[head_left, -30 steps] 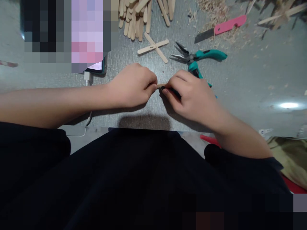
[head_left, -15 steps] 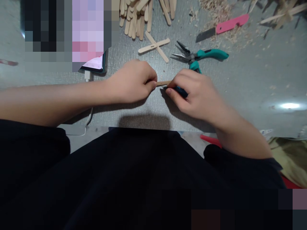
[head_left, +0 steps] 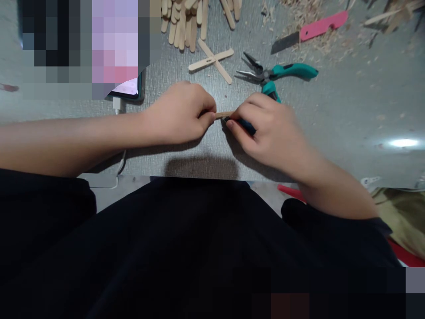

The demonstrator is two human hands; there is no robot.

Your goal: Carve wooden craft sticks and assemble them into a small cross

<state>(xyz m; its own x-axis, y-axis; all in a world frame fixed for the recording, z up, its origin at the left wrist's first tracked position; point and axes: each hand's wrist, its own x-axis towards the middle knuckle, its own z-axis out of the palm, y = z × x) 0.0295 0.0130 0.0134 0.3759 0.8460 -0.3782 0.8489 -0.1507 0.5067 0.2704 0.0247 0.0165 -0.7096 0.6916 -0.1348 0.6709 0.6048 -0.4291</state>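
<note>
My left hand (head_left: 187, 113) is closed in a pinch on the left end of a thin wooden stick (head_left: 223, 114), low over the table. Closed around a dark-handled cutter (head_left: 246, 126) is my right hand (head_left: 268, 124), its fingertips beside the stick's right part. The cutter's small dark tip meets the stick's near edge between the two hands. Just beyond lie two crossed wooden sticks (head_left: 213, 60), one with a small slot near the middle. Open pliers (head_left: 267, 75) with teal handles rest above my right hand.
A pile of wooden sticks (head_left: 182, 26) lies at the top centre. At the upper right, a pink-handled knife (head_left: 323, 25) sits among wood shavings (head_left: 303, 9). A phone (head_left: 128, 88) with a white cable is at the left. The table's front edge (head_left: 199, 178) runs near my body.
The view has shifted slightly. The cutter's tip has moved a little left and up against the stick, with my right hand shifting slightly left. Both hands keep their hold.
</note>
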